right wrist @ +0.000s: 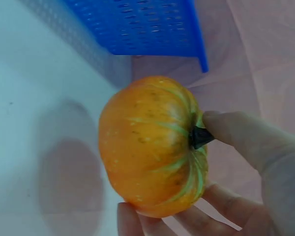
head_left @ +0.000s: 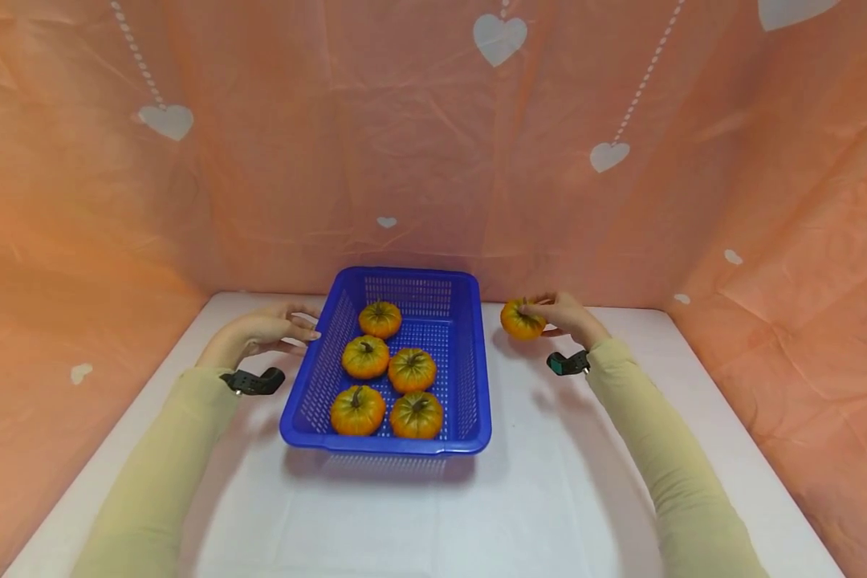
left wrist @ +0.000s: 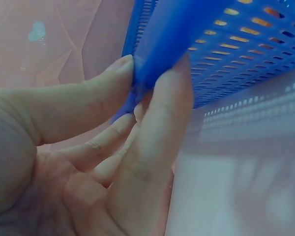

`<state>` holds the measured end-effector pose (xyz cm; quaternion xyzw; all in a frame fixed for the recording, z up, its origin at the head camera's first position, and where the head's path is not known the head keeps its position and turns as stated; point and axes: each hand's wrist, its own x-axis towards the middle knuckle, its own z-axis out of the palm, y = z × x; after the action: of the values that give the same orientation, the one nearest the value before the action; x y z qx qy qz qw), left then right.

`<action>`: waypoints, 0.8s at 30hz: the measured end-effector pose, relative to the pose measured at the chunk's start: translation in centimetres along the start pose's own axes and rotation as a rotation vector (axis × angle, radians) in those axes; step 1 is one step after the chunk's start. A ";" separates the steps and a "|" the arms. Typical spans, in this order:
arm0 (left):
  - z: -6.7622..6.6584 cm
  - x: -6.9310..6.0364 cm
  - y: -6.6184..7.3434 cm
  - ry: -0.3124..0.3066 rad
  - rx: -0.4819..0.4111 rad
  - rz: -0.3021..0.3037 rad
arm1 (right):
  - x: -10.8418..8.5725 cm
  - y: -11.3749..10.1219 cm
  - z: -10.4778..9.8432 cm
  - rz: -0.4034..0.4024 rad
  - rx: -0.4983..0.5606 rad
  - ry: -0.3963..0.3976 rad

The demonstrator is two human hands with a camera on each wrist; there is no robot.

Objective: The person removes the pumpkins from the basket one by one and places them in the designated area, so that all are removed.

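Observation:
A blue plastic basket with perforated walls stands on the white table, several small orange pumpkins inside it. My left hand pinches the basket's left rim between thumb and fingers; in the left wrist view the rim lies between them. To the right of the basket, my right hand holds another small pumpkin above the table. Its thumb rests by the dark stem and the fingers lie around the far side. The pumpkin's shadow shows on the table in the right wrist view.
The white table runs to an orange-pink cloth backdrop with white hearts, at the back and both sides. A dark band is on the left wrist and another on the right.

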<state>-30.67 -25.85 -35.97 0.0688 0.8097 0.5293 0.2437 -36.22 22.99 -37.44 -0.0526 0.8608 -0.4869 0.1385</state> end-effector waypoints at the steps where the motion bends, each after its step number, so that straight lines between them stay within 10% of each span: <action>1: 0.0 0.0 0.0 0.000 -0.002 -0.002 | 0.1 0.2 0.2 0.000 0.001 0.012; 24: 0.1 0.0 -0.8 -0.006 -0.094 0.017 | 0.8 2.9 2.4 0.069 0.005 0.119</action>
<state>-30.48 -26.12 -36.75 0.0658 0.7827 0.5686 0.2443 -36.14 22.38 -41.22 0.0064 0.8676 -0.4863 0.1039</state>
